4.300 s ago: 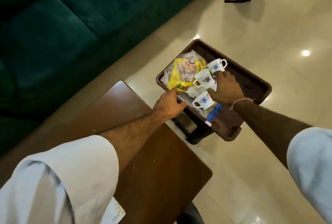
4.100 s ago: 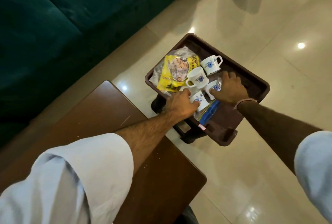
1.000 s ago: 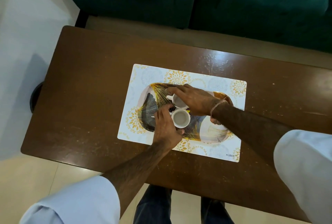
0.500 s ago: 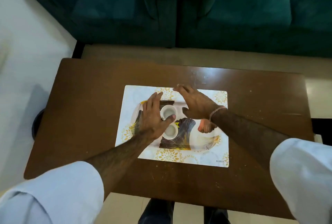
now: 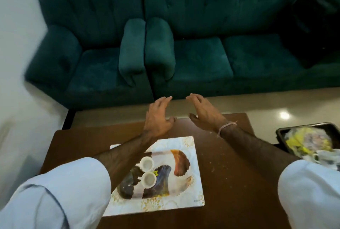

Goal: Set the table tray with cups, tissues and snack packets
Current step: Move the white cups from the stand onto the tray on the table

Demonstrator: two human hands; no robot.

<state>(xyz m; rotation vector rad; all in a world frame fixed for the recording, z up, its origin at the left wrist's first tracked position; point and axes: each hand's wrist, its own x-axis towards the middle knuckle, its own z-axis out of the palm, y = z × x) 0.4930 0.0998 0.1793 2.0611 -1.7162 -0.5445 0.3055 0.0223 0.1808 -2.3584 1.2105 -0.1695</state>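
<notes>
Both hands are raised above the far edge of the worktop [image 5: 230,164], well clear of the tray. The left hand [image 5: 159,118] is spread, fingers straight, and holds nothing. The right hand [image 5: 204,114] is likewise spread and empty.

Two white cups [image 5: 147,171] stand upright, just beside each other, on the patterned oval tray [image 5: 176,164], which lies on a placemat [image 5: 191,188]. The remaining supplies, including a yellow snack packet [image 5: 301,142], sit in a dark bin [image 5: 281,133] at the right, beside the worktop. That area is blurred; tissues cannot be identified there.

Risks, judged from this layout:
- The left forearm crosses close to the cups. A low sweep toward the bin could tip them.
- The cups occupy the tray's left side. Packets dropped carelessly could knock them.
- Reaching while the view swings fast invites a misjudged grasp at the bin.
</notes>
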